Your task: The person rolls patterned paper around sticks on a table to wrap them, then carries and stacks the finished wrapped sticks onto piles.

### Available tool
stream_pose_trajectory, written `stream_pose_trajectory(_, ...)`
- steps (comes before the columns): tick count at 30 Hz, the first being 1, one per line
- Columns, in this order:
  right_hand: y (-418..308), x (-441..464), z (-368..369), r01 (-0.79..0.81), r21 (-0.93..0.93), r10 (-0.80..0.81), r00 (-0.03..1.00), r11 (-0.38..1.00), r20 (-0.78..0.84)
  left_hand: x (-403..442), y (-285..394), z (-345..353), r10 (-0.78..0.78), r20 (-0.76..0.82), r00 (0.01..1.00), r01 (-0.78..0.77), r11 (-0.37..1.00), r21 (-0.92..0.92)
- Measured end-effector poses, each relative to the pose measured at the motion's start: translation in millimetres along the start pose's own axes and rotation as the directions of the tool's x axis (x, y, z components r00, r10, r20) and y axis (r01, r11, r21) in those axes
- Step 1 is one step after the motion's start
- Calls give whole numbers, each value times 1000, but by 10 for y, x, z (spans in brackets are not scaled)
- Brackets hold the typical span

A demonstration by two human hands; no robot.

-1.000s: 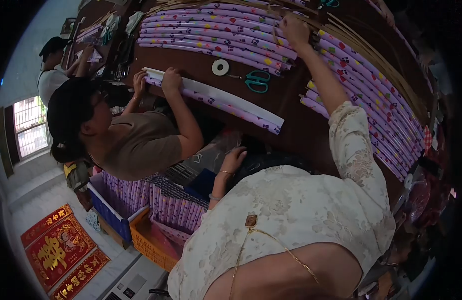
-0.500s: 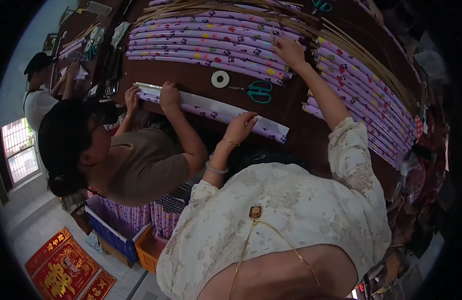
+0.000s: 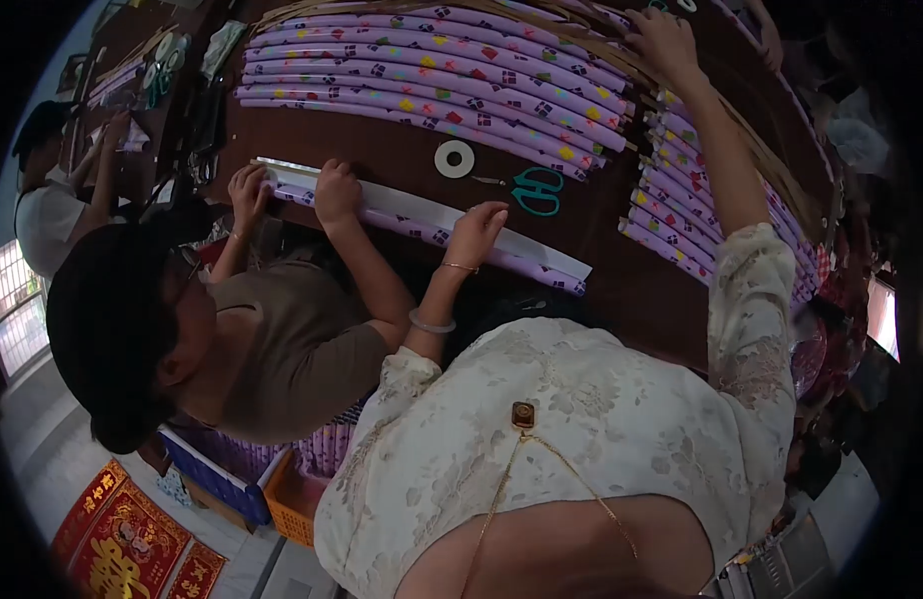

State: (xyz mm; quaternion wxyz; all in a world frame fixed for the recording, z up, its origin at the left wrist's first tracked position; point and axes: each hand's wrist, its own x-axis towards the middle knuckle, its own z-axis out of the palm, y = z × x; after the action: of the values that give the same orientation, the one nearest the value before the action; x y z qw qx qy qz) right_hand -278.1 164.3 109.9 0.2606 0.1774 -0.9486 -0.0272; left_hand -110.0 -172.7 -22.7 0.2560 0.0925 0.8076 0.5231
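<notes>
My left hand (image 3: 476, 233) lies at the half-rolled purple patterned sheet (image 3: 541, 255) along the table's near edge, its fingers bent over the white side; their grip is unclear. My right hand (image 3: 665, 40) reaches to the far side, by brown strips (image 3: 606, 50) at the ends of the purple rolls (image 3: 432, 75); its fingertips are too small to read. A co-worker's two hands (image 3: 337, 192) press on the other end of the same sheet. Between sheet and rolls lie a white tape roll (image 3: 455, 159) and teal-handled scissors (image 3: 537, 191).
The co-worker (image 3: 212, 329) sits close on the left. More purple rolls (image 3: 681, 200) lie at the right. Below are a blue crate (image 3: 217, 481) and an orange basket (image 3: 287, 504). Another person (image 3: 62, 215) works at the far left.
My left hand has come up from below the table edge to the sheet. My right hand first drew nearer over the rolls, then moved farther out. The view has shifted.
</notes>
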Motion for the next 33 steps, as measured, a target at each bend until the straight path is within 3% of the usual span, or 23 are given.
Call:
stream_pose_trajectory(1, -21, -47, -21, 80, -149, -92, 993, 986, -77, 33, 13, -8, -9, 0, 1000, 9, 1000, -3)
stream_pose_trajectory(3, -203, -441, 133, -162, 73, 162, 987, 984, 2, 119, 59, -15, -86, -9, 996, 82, 976, -201)
stream_pose_trajectory(4, -508, -602, -5, -334, 166, 308, 937, 928, 166, 148, 84, -17, -95, -7, 995, 91, 974, -205)
stream_pose_trajectory(6, -986, -1003, -192, -643, 246, 490, 734, 725, 471, 260, 121, -7, -137, -95, 986, 84, 902, -424)
stream_pose_trajectory(7, -1132, -1224, -135, -762, 245, 526, 606, 600, 597, 342, 64, 9, -161, -125, 979, 93, 900, -426)
stream_pose_trajectory(9, -1332, -1596, 49, -903, 241, 608, 420, 356, 674, 496, 46, 34, -194, -158, 968, 90, 859, -504)
stream_pose_trajectory(10, -1376, -1722, 164, -905, 238, 600, 415, 354, 684, 547, 46, 37, -226, -191, 955, 80, 819, -568)
stream_pose_trajectory(12, -1420, -1876, 370, -921, 388, 699, 303, 40, 647, 654, 64, 70, -237, -191, 952, 74, 790, -609)
stream_pose_trajectory(14, -1482, -1723, 309, -901, 429, 717, 259, -61, 647, 754, 101, 100, -263, -188, 946, 71, 735, -675)
stream_pose_trajectory(16, -1500, -1622, 297, -907, 326, 656, 78, -265, 751, 810, 108, 126, -257, -191, 947, 64, 737, -673)
stream_pose_trajectory(17, -1508, -1653, 340, -906, 327, 652, 78, -270, 754, 835, 113, 137, -267, -184, 946, 61, 705, -707)
stream_pose_trajectory(19, -1524, -1684, 395, -881, 454, 673, 255, -134, 694, 864, 125, 160, -303, -178, 936, 62, 641, -765)
stream_pose_trajectory(23, -1574, -1704, 280, -879, 386, 592, 160, -278, 790, 899, 154, 156, -319, -193, 928, 58, 633, -772)
stream_pose_trajectory(26, -1665, -1817, 324, -795, 507, 627, 214, -334, 749, 911, 170, 137, -314, -178, 933, 54, 609, -791)
stream_pose_trajectory(28, -1740, -1830, 314, -717, 652, 725, 309, -248, 616, 907, 166, 106, -296, -171, 940, 48, 610, -791)
stream_pose_trajectory(33, -1947, -1877, 144, -596, 787, 753, 442, -159, 487, 817, 197, 67, -252, -131, 959, 21, 523, -852)
